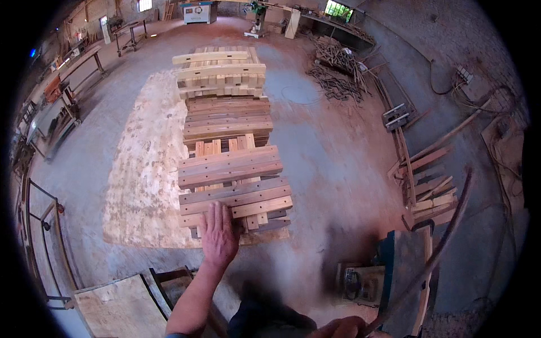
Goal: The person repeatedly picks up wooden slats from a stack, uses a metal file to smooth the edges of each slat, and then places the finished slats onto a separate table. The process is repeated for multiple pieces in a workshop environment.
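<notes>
My left hand reaches up from the lower edge. Its fingers lie stretched over the near edge of a stack of wooden strips; the thumb is partly hidden. These strips are brown and pale, dotted with small dark holes, and lie crosswise over pale lengthwise pieces. Cut off by the lower edge, my right hand looks closed. A long, thin, dark hose or rod runs from beside it up to the right. Whatever that hand holds is hidden.
Behind lie more brown strips and pale strips, along a flat pale board on the floor. A teal-sided bench stands at lower right, a wooden-topped table at lower left. Offcuts and metal scraps lie rightward.
</notes>
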{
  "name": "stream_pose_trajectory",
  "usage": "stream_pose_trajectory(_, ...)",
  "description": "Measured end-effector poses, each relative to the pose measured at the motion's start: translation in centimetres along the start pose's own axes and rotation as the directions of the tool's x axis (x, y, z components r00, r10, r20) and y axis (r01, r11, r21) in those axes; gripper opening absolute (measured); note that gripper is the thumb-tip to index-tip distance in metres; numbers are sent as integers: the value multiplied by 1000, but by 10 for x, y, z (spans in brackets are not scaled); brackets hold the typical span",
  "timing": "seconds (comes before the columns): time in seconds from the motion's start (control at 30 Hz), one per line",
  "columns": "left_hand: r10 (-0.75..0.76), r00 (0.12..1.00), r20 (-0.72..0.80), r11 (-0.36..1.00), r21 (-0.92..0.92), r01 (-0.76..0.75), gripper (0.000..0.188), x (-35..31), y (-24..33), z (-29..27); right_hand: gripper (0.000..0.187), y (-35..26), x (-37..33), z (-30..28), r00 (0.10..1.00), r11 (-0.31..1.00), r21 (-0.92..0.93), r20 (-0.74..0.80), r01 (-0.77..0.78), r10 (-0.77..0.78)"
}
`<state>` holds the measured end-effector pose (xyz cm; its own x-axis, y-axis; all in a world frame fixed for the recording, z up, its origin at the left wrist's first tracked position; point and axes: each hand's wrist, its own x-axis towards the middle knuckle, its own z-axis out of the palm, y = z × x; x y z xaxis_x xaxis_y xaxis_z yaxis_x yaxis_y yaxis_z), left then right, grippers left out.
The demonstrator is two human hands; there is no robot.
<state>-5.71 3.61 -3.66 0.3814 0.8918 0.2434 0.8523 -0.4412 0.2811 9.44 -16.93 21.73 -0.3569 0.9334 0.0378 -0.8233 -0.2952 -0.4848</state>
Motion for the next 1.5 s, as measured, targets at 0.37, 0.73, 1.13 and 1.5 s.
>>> stream_pose_trajectory(0.37,147,975,-167,988,72,-136,46,-10,-4,-9,44,19,-14,-26,809,620,520,389,-588,441)
stream_pose_trajectory(0.73,127,982,-143,972,216,-95,37,-10,4,-12,44,-13,-91,-59,957,928,234,59,-291,285)
stream_pose_trajectory(1.13,-358,915,187,877,-269,398,22,-152,49,-18,38,19,-212,-159,959,1000,-13,-283,20,-23)
stream_pose_trajectory(1.5,-335,693,639,-478,-749,460,37,-248,129,-59,36,31,-275,-120,995,990,-99,-24,-102,100)
